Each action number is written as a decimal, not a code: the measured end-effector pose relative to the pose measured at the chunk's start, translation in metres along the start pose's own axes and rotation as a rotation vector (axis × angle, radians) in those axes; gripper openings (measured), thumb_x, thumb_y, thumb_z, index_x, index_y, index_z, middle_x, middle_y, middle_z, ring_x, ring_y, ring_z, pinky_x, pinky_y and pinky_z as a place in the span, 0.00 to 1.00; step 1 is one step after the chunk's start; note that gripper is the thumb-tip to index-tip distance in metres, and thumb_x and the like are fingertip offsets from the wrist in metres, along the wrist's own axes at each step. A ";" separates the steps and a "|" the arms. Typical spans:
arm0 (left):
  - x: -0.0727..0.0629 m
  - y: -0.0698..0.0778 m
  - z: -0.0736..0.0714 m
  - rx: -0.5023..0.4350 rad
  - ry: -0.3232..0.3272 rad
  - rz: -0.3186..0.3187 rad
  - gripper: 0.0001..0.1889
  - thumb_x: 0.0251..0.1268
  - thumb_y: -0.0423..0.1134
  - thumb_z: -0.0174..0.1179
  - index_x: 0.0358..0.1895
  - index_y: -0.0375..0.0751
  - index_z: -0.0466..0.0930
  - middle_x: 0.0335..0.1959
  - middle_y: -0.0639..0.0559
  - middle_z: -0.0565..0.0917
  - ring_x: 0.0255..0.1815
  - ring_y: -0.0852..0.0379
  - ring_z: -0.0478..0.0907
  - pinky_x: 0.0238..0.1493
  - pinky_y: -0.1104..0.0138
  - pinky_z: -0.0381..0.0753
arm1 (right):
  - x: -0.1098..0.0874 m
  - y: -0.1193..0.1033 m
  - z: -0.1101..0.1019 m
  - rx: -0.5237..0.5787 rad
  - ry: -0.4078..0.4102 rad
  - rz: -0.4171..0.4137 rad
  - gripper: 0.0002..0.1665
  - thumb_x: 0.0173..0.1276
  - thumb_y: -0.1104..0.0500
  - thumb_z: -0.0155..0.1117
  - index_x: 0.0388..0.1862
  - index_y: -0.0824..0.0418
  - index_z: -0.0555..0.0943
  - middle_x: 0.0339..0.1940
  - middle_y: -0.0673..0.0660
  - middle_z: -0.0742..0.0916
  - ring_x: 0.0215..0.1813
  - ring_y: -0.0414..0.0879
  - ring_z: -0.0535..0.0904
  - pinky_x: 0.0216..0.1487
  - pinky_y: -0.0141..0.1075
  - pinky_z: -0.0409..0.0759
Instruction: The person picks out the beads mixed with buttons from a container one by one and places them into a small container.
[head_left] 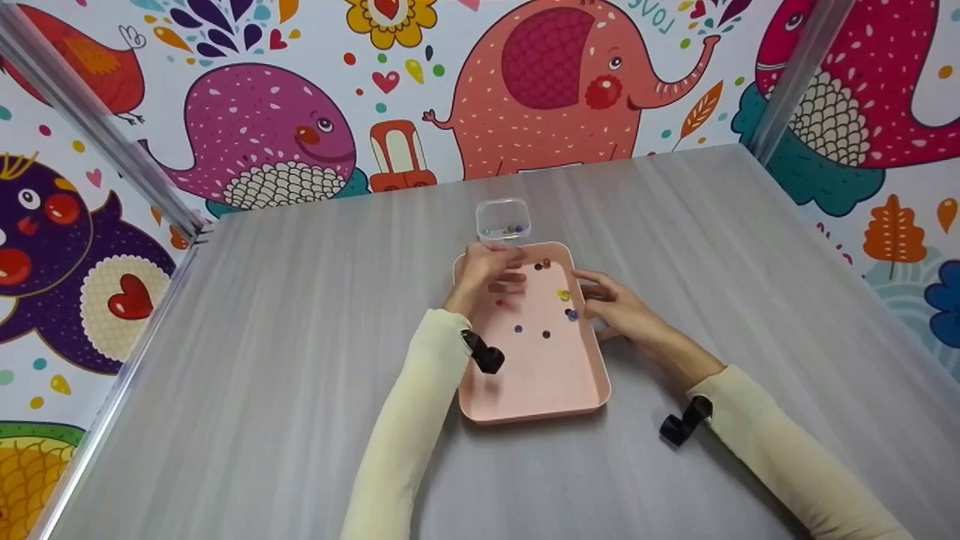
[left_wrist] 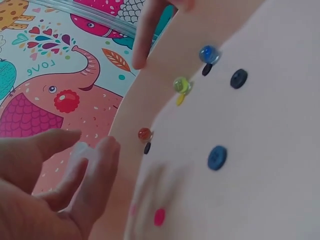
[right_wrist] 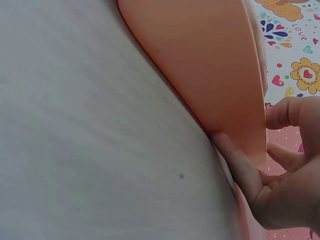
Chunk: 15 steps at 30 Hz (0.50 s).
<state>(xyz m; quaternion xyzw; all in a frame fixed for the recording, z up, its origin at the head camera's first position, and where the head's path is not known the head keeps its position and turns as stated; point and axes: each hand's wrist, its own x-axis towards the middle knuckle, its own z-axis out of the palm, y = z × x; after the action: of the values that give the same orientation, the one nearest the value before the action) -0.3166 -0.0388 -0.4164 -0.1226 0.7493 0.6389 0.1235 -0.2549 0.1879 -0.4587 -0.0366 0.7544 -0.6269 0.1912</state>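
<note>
My right hand (head_left: 621,306) holds the right wall of a pink tray (head_left: 540,409); in the right wrist view its fingers (right_wrist: 287,112) reach the rim while one digit lies low along the outer wall. Over the tray's far left part hovers my left hand (head_left: 484,268), thumb and fingers apart, with no held thing discernible. Inside the tray are a blue marble (left_wrist: 208,54), a yellow-green marble (left_wrist: 181,84) and an orange marble (left_wrist: 144,134) along the right wall. Flat buttons lie there too: a black button (left_wrist: 239,78), a blue button (left_wrist: 217,158) and a pink button (left_wrist: 159,217).
Just beyond the tray's far edge stands a clear plastic box (head_left: 503,217) with several small marble-like pieces in it. The grey table (head_left: 300,360) runs back to a wall (head_left: 420,75) printed with cartoon animals. Metal posts (head_left: 799,82) stand at the corners.
</note>
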 end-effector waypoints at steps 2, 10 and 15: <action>0.000 -0.001 0.002 -0.008 -0.014 -0.006 0.13 0.66 0.37 0.65 0.49 0.34 0.86 0.50 0.36 0.88 0.27 0.54 0.88 0.34 0.59 0.91 | 0.000 0.000 0.000 0.007 -0.003 -0.002 0.41 0.69 0.63 0.55 0.80 0.51 0.58 0.78 0.66 0.66 0.68 0.58 0.72 0.40 0.38 0.89; -0.003 -0.007 0.015 0.016 -0.027 -0.035 0.12 0.67 0.40 0.64 0.49 0.37 0.85 0.50 0.38 0.88 0.33 0.52 0.88 0.34 0.61 0.91 | 0.002 0.001 0.000 -0.008 0.005 0.004 0.41 0.68 0.63 0.56 0.80 0.50 0.59 0.78 0.66 0.66 0.71 0.60 0.70 0.45 0.41 0.89; -0.003 -0.010 0.021 0.001 -0.023 -0.031 0.10 0.64 0.41 0.66 0.43 0.39 0.88 0.42 0.39 0.89 0.24 0.55 0.84 0.28 0.64 0.89 | 0.001 0.001 0.000 -0.002 0.004 0.003 0.41 0.68 0.64 0.56 0.80 0.51 0.59 0.78 0.67 0.66 0.71 0.60 0.71 0.44 0.40 0.89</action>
<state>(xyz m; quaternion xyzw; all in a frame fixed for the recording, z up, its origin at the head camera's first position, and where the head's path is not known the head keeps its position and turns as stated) -0.3094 -0.0192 -0.4279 -0.1270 0.7462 0.6379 0.1419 -0.2559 0.1882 -0.4597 -0.0346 0.7554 -0.6260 0.1906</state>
